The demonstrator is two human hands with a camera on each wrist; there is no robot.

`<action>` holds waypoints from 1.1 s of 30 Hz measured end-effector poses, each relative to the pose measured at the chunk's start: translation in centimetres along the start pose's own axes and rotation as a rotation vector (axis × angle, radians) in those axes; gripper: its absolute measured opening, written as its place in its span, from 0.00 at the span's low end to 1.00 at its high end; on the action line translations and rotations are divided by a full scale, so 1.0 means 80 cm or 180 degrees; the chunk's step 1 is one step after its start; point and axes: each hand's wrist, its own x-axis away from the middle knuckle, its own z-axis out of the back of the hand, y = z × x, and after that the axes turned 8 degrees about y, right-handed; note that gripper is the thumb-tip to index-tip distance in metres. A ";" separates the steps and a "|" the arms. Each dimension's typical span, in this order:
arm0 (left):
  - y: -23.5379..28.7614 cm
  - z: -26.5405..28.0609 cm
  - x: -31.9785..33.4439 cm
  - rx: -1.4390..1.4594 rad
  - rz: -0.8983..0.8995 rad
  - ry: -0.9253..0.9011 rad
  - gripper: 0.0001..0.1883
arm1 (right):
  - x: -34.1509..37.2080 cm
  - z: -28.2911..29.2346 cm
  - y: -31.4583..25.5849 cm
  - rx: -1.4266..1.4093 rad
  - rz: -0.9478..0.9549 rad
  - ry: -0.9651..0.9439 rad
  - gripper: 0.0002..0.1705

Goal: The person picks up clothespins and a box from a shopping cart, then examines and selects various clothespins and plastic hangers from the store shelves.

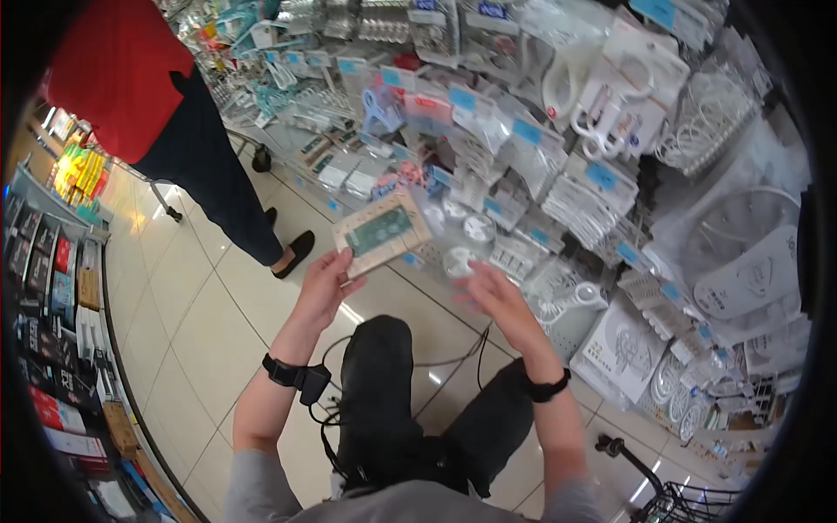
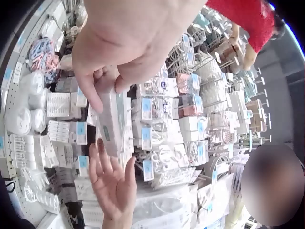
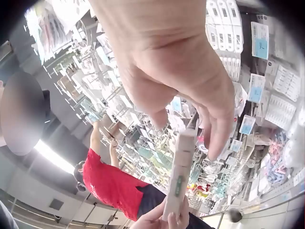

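Note:
My left hand (image 1: 326, 283) pinches a flat cream box (image 1: 382, 234) with a green panel on its front, thumb on the near side. In the left wrist view the narrow side of the box (image 2: 110, 125) shows a small green label, and the fingers grip its upper end. Apart from the box, my right hand (image 1: 493, 301) hovers to its right with fingers loosely spread. Nothing lies in its grasp. In the right wrist view the right hand's fingers are over the far end of the box (image 3: 180, 171).
Packed shelves of hanging hooks and white plastic goods (image 1: 584, 205) run along the right. A person in a red top (image 1: 122, 78) stands ahead on the left, on the tiled floor (image 1: 174, 305). Another shelf (image 1: 65, 340) lines the left, and a wire basket (image 1: 689, 504) is at lower right.

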 end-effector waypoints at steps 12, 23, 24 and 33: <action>-0.097 0.223 -0.430 0.1027 0.0202 0.1860 0.12 | -0.042 0.046 0.161 -0.0029 -0.1349 0.1047 0.20; -0.083 0.355 -0.782 0.0288 0.0210 0.1722 0.14 | 0.017 0.003 0.221 -0.0492 -0.1448 0.3159 0.15; -0.076 0.352 -0.778 -0.0020 0.0384 0.1964 0.14 | 0.019 -0.005 0.219 -0.0581 -0.1508 0.3187 0.15; -0.154 0.368 -0.692 0.0067 0.0142 0.1291 0.12 | 0.040 0.003 0.185 -0.0622 -0.1065 0.3134 0.17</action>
